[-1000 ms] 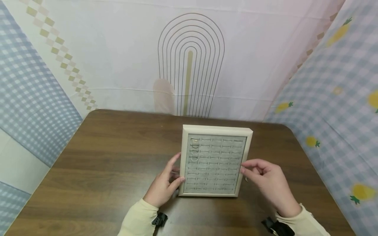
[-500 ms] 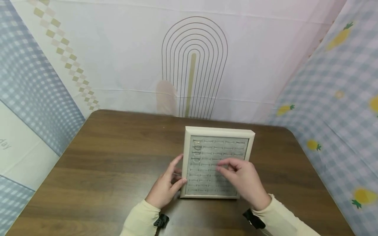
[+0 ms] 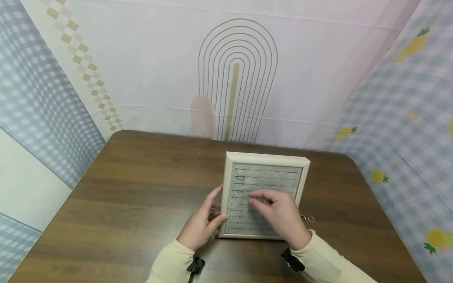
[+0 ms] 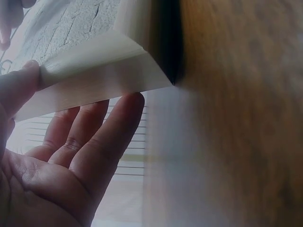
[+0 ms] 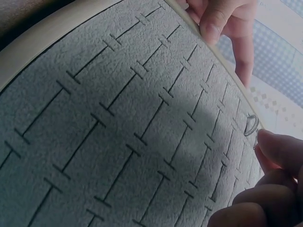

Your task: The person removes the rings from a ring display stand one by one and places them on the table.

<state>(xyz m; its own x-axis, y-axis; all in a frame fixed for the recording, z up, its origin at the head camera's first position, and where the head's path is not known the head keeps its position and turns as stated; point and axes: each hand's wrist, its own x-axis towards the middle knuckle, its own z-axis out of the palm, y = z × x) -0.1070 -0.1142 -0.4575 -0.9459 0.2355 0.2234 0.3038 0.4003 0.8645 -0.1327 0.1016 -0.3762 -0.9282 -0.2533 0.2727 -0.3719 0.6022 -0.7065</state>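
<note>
Head view: left hand (image 3: 201,224) holds display frame (image 3: 269,159), grip part-open; right hand (image 3: 279,214) pinches small ring (image 5: 255,145), grip nearly closed.

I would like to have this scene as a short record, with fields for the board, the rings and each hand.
Ring board: pale-framed, grey and slotted, standing on the wooden table
Seated rings: in the upper part of the leftmost column
Loose rings: two visible, on the table, right of the board
Left hand: grips the board's left edge
Right hand: pinches what looks like a small ring, close to the board's front
</note>
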